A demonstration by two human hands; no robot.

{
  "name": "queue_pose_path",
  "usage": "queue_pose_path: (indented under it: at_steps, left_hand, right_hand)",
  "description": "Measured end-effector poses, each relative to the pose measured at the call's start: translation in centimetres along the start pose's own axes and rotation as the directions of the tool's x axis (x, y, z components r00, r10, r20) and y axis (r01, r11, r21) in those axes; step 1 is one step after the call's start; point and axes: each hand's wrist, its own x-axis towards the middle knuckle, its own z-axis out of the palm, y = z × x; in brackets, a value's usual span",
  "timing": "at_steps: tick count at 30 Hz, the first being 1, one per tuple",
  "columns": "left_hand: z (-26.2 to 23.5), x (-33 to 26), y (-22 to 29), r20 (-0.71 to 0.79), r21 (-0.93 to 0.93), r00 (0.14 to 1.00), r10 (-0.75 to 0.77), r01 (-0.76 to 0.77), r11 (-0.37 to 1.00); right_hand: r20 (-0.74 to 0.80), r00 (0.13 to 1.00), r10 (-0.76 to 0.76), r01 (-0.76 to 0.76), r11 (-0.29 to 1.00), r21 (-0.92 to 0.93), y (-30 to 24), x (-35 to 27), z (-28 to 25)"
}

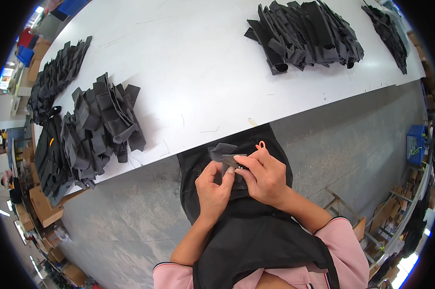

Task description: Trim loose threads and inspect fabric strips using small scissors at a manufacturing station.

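Note:
Over my lap, both hands meet at a small dark grey fabric strip (pixel 222 150). My left hand (pixel 213 191) pinches the strip between thumb and fingers. My right hand (pixel 267 177) is closed round what looks like a pair of thread snips (pixel 261 145); its orange loop sticks up above the fingers. The rest of the tool is mostly hidden in the hand, close to the fabric and the left thumb. Beneath both hands lies the black apron (pixel 191 178) I wear.
A white table (pixel 193 72) stretches in front of me. Bundles of dark strips lie on its left (pixel 99 125), far left (pixel 58 72), far right (pixel 306 36) and right end (pixel 388 36). Cardboard boxes (pixel 45 206) stand at left, a blue crate (pixel 415 143) at right.

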Motion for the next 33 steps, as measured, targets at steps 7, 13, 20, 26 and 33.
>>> queue_pose_path:
  at_steps: [7, 13, 20, 26, 33]
  left_hand:
    - [-0.5, 0.1, -0.7, 0.034, 0.017, 0.998, -0.045, 0.044, 0.999]
    - [-1.0, 0.4, -0.1, 0.156, -0.209, 0.983, -0.093, 0.125, 0.97]
    - [-1.6, 1.2, -0.2, 0.189, -0.413, 0.925, -0.33, 0.38, 0.828]
    - [-1.0, 1.0, -1.1, 0.152, -0.411, 0.929, -0.339, 0.371, 0.833]
    - [-0.9, 0.3, -1.8, 0.189, -0.408, 0.962, -0.198, 0.26, 0.875]
  right_hand:
    - [-0.038, 0.974, 0.221, -0.208, 0.955, 0.213, 0.1, -0.4, -1.3]
    - [0.487, 0.768, 0.415, -0.639, 0.542, 0.546, 2.1, 0.8, -0.7]
    - [0.343, 0.781, 0.523, -0.608, 0.507, 0.611, 0.9, -0.4, -0.2]
    - [0.316, 0.921, 0.226, -0.337, 0.869, 0.362, 0.5, -1.4, -1.2]
    - [0.313, 0.862, 0.399, -0.507, 0.666, 0.547, 0.9, 0.1, 1.5]
